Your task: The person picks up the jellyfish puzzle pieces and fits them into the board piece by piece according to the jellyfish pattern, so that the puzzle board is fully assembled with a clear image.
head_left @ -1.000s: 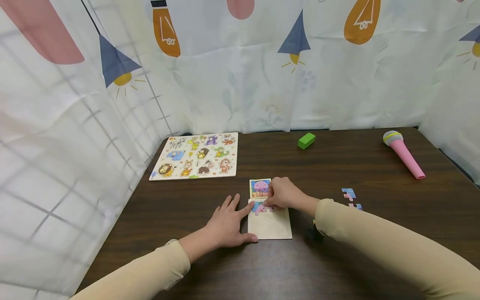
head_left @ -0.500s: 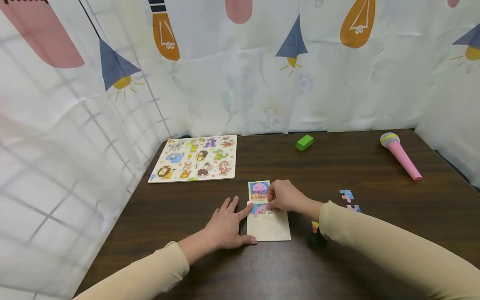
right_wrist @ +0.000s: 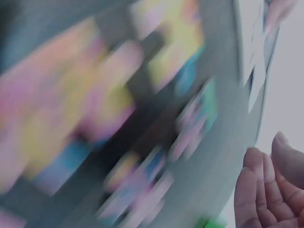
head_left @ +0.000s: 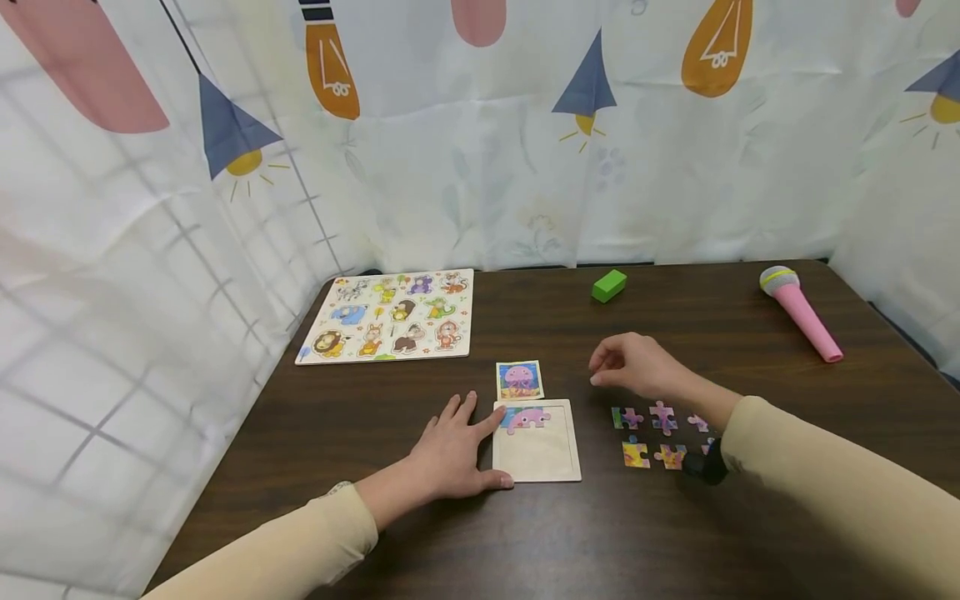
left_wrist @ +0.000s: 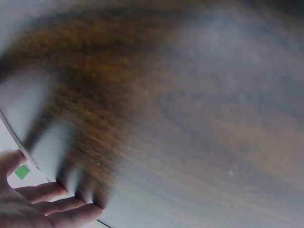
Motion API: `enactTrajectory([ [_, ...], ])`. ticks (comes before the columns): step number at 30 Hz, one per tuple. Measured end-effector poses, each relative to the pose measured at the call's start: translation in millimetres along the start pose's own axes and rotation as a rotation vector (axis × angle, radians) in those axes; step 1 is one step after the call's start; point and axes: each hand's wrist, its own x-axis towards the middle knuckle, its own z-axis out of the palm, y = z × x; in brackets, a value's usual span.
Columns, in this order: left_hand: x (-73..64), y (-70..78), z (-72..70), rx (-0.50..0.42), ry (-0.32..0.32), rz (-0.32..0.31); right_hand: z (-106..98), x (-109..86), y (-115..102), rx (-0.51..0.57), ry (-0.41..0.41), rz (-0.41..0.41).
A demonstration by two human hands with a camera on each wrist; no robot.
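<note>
My left hand [head_left: 453, 458] lies with spread fingers at the left side of a small pale wooden puzzle tray [head_left: 536, 458]. Its index fingertip touches the upper left corner and the thumb the lower left one. Joined jigsaw pieces [head_left: 527, 418] with a pink sea animal on blue fill the top left of the tray. Right of the tray, my right hand [head_left: 636, 367] is over the table, fingers loosely bent and nothing between them in the right wrist view. Below it lie several loose jigsaw pieces [head_left: 663, 418], some partly hidden by the right wrist.
A jellyfish picture card [head_left: 519, 380] lies against the tray's far edge. At the back left is an animal puzzle board [head_left: 390, 315]. A green block [head_left: 609, 286] sits near the back edge, and a pink toy microphone [head_left: 806, 317] at the back right.
My right hand has let go of a jigsaw piece in the tray and moved right, towards the loose pieces, uncovering several of them. The left hand stays at the tray.
</note>
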Motion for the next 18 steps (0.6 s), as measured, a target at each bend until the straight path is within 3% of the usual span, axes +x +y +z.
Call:
enactTrajectory([
  [4,-0.2,0.6,-0.9,-0.001,-0.001,0.003,-23.0,-17.4,33.5,-0.030,0.057,-0.004],
  [9,-1.2,3.1,-3.5,0.006,0.002,0.002,-47.6,-40.0,78.6,-0.063,0.095,0.048],
  [14,-1.9,3.6,-4.0,0.013,0.005,-0.004,-59.5,-53.4,107.8,-0.088,0.066,0.106],
  [18,-1.6,3.0,-3.4,0.008,0.001,-0.005,-59.8,-59.5,115.9,-0.055,0.023,0.124],
])
